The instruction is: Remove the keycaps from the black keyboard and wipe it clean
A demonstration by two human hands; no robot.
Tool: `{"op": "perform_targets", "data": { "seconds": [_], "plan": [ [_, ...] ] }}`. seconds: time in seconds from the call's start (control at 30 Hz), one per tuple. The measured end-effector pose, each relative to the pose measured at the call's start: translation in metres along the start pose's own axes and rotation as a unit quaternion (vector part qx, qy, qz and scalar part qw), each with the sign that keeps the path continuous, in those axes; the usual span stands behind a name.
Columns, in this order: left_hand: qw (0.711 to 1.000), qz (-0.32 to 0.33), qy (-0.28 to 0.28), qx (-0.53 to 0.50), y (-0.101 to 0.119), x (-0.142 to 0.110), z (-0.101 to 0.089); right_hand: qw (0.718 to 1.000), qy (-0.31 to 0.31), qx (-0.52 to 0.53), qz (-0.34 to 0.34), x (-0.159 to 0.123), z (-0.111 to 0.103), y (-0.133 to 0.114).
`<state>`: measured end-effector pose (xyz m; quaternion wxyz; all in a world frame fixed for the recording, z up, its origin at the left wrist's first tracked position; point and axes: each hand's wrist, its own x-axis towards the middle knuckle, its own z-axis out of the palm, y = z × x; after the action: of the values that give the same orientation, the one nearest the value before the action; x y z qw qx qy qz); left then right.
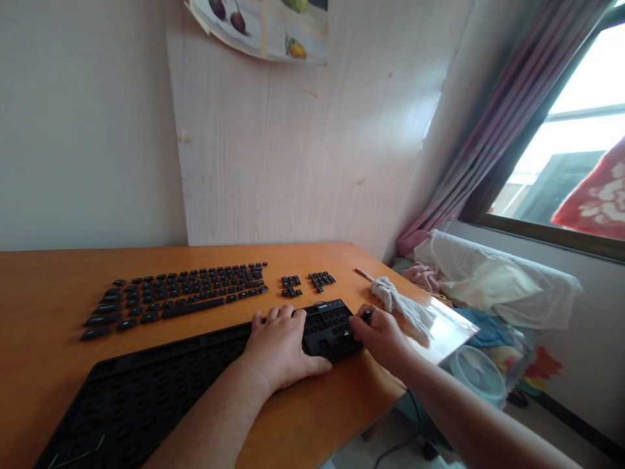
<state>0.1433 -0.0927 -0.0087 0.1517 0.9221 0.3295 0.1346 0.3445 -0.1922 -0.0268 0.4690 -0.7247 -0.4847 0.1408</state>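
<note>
A black keyboard [161, 384] with most keycaps off lies at a slant across the orange table. My left hand [280, 339] spans it near the number pad, fingers over the far edge and thumb along the near edge, gripping it. At the pad's right end my right hand [385, 335] is closed on a small black-handled tool [366, 316]; my fingers hide most of it. A small metallic glint shows by the fingertips, over the number pad [332, 322]. Behind the keyboard, loose black keycaps [183, 286] are set out in keyboard order.
Two small keycap groups, one block [291, 285] and another [321, 281], sit farther right. A whitish cloth [403, 303] and a thin stick [364, 274] lie near the table's right edge. Beyond it are a clear round tub [478, 374] and piled fabric [502, 280]. A cable [415, 407] hangs below.
</note>
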Motion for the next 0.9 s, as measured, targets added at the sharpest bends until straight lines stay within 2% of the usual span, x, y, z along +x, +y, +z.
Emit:
{"op": "perform_targets", "data": {
  "seconds": [0.23,0.37,0.47,0.57,0.7,0.8,0.9],
  "plan": [
    [0.999,-0.009,0.001,-0.034,-0.002,-0.001,0.000,0.982,0.030,0.170,0.074,0.001,-0.006,-0.001],
    [0.997,0.013,0.040,-0.058,-0.001,0.002,0.000,0.969,0.028,0.237,0.062,-0.001,-0.001,-0.016],
    [0.983,0.044,0.075,-0.160,0.003,0.007,0.001,0.961,0.034,0.269,0.048,-0.002,0.009,-0.030],
    [0.937,0.036,0.053,-0.344,0.009,0.011,0.004,0.954,0.035,0.297,0.039,-0.004,0.021,-0.045],
    [0.835,0.021,-0.002,-0.550,0.017,0.012,0.000,0.951,0.011,0.307,0.009,-0.006,0.033,-0.056],
    [0.784,0.010,-0.021,-0.621,0.022,0.009,-0.007,0.953,0.006,0.304,-0.012,-0.006,0.038,-0.058],
    [0.764,-0.014,-0.017,-0.645,0.024,0.007,-0.011,0.951,-0.004,0.310,-0.022,-0.006,0.040,-0.055]
  ]
}}
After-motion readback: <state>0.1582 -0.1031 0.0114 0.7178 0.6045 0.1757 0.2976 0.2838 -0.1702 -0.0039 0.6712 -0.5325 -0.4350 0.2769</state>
